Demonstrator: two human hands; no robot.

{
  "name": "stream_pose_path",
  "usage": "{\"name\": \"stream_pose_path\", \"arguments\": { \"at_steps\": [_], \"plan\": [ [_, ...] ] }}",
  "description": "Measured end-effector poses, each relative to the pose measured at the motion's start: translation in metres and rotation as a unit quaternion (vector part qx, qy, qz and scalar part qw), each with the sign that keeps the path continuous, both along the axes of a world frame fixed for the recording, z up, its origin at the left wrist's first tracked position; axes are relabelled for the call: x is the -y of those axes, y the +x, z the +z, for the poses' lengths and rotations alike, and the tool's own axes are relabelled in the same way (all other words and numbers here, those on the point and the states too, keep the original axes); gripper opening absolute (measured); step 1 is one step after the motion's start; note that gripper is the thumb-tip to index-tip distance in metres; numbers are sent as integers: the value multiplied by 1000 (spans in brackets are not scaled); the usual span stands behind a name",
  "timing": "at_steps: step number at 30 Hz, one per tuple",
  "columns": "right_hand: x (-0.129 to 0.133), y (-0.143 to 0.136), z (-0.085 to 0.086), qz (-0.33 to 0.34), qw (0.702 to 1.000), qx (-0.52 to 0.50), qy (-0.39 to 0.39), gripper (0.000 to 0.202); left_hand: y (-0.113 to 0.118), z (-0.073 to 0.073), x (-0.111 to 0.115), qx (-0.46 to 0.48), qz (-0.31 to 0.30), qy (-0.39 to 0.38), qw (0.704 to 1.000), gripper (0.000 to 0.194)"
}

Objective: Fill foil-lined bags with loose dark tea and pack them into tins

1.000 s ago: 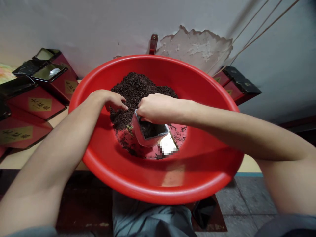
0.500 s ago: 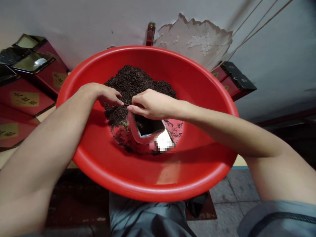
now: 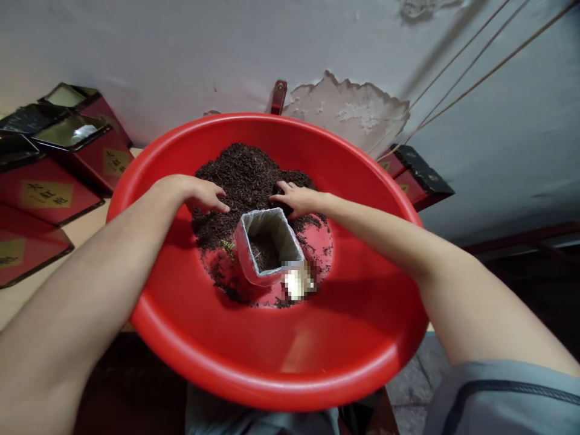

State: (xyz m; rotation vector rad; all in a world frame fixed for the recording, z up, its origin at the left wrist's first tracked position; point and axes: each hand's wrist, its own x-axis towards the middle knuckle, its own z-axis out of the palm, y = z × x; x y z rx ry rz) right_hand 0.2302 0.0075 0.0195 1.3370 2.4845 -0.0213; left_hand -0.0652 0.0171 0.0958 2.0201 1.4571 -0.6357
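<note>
A wide red basin [image 3: 290, 386] holds a heap of dark loose tea leaves [image 3: 244, 166]. In front of the heap stands an open square container [image 3: 244, 257] with a clear plastic liner, some leaves lying at its bottom. My left hand [image 3: 206, 194] rests at the heap's left side, fingers stretched out and holding nothing. At the right part of the heap, just behind the container, my right hand [image 3: 296, 199] has its fingers spread over the leaves. What lies under its palm is hidden. A blurred bright patch covers the container's near right corner.
Several red tins [image 3: 49, 190] with yellow labels and open tops stand left of the basin on a pale surface. Another red tin [image 3: 417, 178] is behind it on the right. The wall [image 3: 158, 54] with peeling plaster rises behind; cords [image 3: 471, 72] hang at the upper right.
My right hand has moved from above the container back and right to the heap, and its fingers have spread. The container's mouth now shows. My left hand stays by the heap. The view has tilted up.
</note>
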Motion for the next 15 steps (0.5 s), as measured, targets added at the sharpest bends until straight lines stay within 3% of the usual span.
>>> {"name": "stream_pose_path", "arguments": {
  "at_steps": [3,6,11,15],
  "plan": [
    [5,-7,-24,-29,999,-9,19,93,0,-1,-1,-6,-7,11,1000,85],
    [10,-10,-32,-36,998,-25,36,83,0,-2,-3,-21,-22,18,999,87],
    [17,-10,-24,-20,998,-32,46,49,-3,-2,-4,-19,-25,-9,999,88],
    [15,-9,-11,-21,999,-22,32,48,-4,-1,-4,-15,-16,-18,1000,89]
  ]
}}
